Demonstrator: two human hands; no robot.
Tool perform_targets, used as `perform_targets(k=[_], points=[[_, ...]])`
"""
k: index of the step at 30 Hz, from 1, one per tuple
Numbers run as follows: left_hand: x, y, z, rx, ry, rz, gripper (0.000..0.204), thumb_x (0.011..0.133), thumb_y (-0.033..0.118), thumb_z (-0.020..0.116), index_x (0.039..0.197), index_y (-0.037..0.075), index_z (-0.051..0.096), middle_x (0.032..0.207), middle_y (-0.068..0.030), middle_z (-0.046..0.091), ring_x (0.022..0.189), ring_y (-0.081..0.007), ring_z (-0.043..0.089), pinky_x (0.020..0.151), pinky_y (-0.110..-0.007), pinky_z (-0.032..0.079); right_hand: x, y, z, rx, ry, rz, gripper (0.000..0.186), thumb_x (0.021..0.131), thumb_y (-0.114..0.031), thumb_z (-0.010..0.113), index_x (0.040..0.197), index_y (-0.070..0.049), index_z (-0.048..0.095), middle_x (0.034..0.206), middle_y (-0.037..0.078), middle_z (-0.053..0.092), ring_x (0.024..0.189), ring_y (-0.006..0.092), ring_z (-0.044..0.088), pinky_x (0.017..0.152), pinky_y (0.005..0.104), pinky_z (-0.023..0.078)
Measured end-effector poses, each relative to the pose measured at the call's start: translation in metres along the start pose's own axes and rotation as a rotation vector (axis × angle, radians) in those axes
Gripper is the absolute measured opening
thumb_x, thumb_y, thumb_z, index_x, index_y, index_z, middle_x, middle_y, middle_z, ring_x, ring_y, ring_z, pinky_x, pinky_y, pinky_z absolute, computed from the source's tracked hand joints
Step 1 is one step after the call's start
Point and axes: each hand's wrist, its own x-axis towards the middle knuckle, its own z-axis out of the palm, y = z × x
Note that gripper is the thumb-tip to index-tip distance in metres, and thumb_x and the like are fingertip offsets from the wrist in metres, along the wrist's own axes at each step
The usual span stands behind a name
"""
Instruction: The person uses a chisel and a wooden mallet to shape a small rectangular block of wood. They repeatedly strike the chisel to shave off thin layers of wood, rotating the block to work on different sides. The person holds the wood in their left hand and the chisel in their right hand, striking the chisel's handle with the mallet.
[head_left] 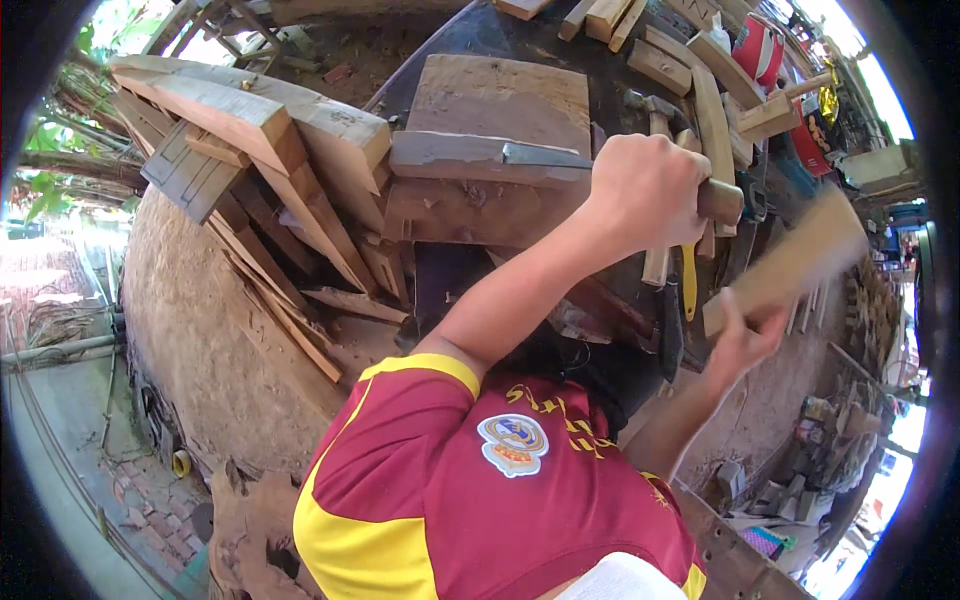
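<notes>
My left hand (650, 190) is wrapped round the round wooden handle (722, 202) of a chisel. The chisel's flat metal blade (540, 155) points left and lies along a long, narrow grey-brown piece (440, 156). That piece lies across a thick, dusty wooden block (500, 95) in front of me. Off to the right, my right hand (745, 340) grips the lower end of a flat wooden bar (790, 258). Motion blurs the bar, which is raised and tilted up to the right, apart from the chisel handle.
Several timber beams (330, 120) lean at the left, close to the block. A hammer (655, 110), wood offcuts (660, 68) and a wooden mallet (770, 115) lie at the far right. A yellow-handled tool (689, 282) hangs near my right arm. A large rounded wood surface (190, 330) stands at left.
</notes>
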Motion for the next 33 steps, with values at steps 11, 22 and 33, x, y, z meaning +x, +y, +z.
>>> perform_targets(k=[11, 22, 33], points=[[-0.004, 0.0, -0.006, 0.031, -0.014, -0.016, 0.024, 0.053, 0.031, 0.074, 0.07, 0.015, 0.068, 0.062, -0.0108, 0.062, 0.064, -0.0306, 0.063, 0.058, -0.04, 0.051, -0.023, -0.006, 0.001, 0.088, 0.018, 0.054, 0.075, 0.071, -0.011, 0.074, 0.134, 0.002, 0.035, 0.125, 0.019, 0.051, 0.114, 0.0327, 0.05, 0.099, 0.0416, 0.038], [-0.002, -0.019, -0.002, 0.017, 0.056, 0.004, 0.023, 0.054, 0.031, 0.07, 0.069, 0.014, 0.067, 0.065, -0.0124, 0.063, 0.068, -0.0317, 0.064, 0.062, -0.04, 0.052, -0.036, -0.031, 0.013, 0.172, 0.055, 0.039, 0.073, 0.069, -0.004, 0.073, 0.133, 0.0, 0.039, 0.124, 0.018, 0.05, 0.115, 0.028, 0.05, 0.095, 0.0374, 0.041], [0.0, -0.018, -0.001, 0.065, -0.012, 0.01, 0.029, 0.056, 0.035, 0.069, 0.08, 0.019, 0.072, 0.072, -0.0127, 0.066, 0.072, -0.0296, 0.066, 0.066, -0.04, 0.054, -0.019, -0.018, 0.016, 0.045, 0.022, -0.062, 0.069, 0.067, -0.007, 0.076, 0.126, 0.003, 0.044, 0.116, 0.018, 0.055, 0.108, 0.0252, 0.053, 0.094, 0.0365, 0.042]])
